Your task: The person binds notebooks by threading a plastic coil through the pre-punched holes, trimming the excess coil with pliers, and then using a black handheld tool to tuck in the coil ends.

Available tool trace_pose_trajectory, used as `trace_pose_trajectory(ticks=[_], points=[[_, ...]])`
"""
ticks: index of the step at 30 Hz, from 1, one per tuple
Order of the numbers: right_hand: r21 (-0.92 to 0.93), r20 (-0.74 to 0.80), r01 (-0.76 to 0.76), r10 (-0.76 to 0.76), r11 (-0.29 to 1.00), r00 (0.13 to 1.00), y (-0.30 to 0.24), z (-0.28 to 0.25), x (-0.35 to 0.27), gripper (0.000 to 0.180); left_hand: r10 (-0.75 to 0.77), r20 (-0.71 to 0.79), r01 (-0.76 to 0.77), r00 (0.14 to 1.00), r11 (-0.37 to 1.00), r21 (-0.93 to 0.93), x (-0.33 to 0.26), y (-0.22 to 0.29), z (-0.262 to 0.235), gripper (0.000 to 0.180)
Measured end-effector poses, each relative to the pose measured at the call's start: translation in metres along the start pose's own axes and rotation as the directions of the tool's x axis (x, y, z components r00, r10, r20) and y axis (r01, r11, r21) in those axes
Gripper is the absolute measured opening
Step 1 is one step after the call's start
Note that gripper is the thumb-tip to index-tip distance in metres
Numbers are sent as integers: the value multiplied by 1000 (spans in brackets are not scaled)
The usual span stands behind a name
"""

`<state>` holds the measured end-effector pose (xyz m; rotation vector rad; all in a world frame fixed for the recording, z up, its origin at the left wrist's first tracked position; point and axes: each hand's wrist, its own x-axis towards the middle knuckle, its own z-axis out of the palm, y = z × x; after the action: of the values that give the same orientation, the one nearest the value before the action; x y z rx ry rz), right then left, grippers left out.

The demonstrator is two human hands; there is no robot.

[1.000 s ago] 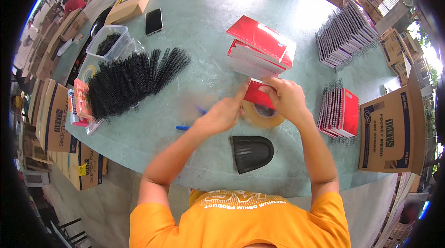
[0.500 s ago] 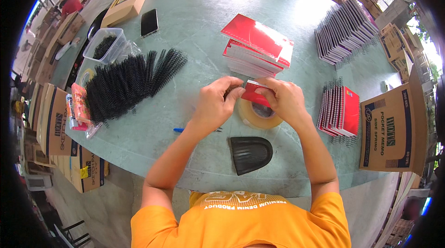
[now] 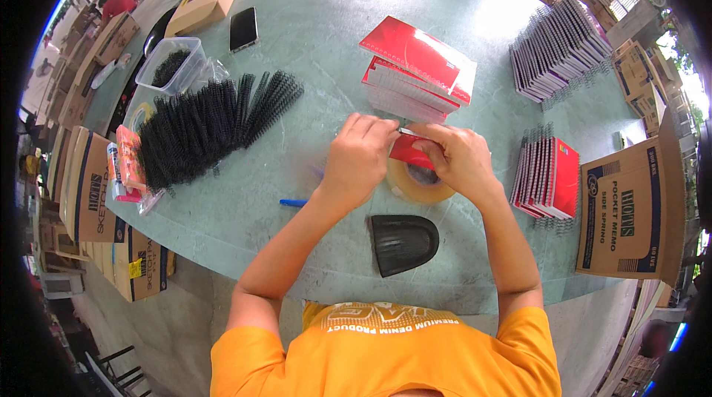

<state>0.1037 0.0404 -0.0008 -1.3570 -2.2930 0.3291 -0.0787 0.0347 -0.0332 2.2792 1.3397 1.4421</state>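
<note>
My right hand (image 3: 461, 158) grips a small red-covered notebook (image 3: 406, 149), thumb on the cover and fingers along its far edge. At the notebook's left edge, my left hand (image 3: 362, 156) is closed, back upward; its fingers hide most of the black spiral coil they pinch. Beneath the notebook lies a roll of clear tape (image 3: 423, 188), partly covered by it and by my right hand. A stack of red notebooks (image 3: 419, 74), punched along the edge, stands just beyond my hands. Nearer my body is a black ridged, rounded piece (image 3: 404, 245).
Left lie a heap of black spiral coils (image 3: 200, 119), a clear plastic tub (image 3: 174, 67), a phone (image 3: 243, 29) and a blue pen (image 3: 293, 203). Coil-bound notebooks stand in a near stack (image 3: 545, 178) and a far stack (image 3: 560, 52) at right, beside an open carton (image 3: 623, 208).
My left hand has rolled over, thumb now out of sight, and moved against the notebook's left edge. The dark coil between its fingers is now hidden. My right hand keeps hold of the notebook.
</note>
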Motion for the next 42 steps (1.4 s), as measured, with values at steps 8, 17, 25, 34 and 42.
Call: trace_pose_trajectory(ticks=[8,17,25,34,42], points=[[-40,-55,63,-65,997,996,3,9,1,13,-181,275,196,944,980,-25,7,-12,-20,26],[281,-233,91,-24,955,972,-9,15,8,12,-74,265,41,962,991,127,14,-9,-30,26],[279,-146,9,33,960,989,1,-7,0,20,49,642,-101,765,994,45,-95,52,7,44],[823,17,-211,348,527,937,47,12,-38,29,-125,488,78,864,990,116,-2,14,-37,43],[820,54,-216,304,530,951,53,12,-43,25,-32,351,-8,936,994,110,12,23,-34,43]])
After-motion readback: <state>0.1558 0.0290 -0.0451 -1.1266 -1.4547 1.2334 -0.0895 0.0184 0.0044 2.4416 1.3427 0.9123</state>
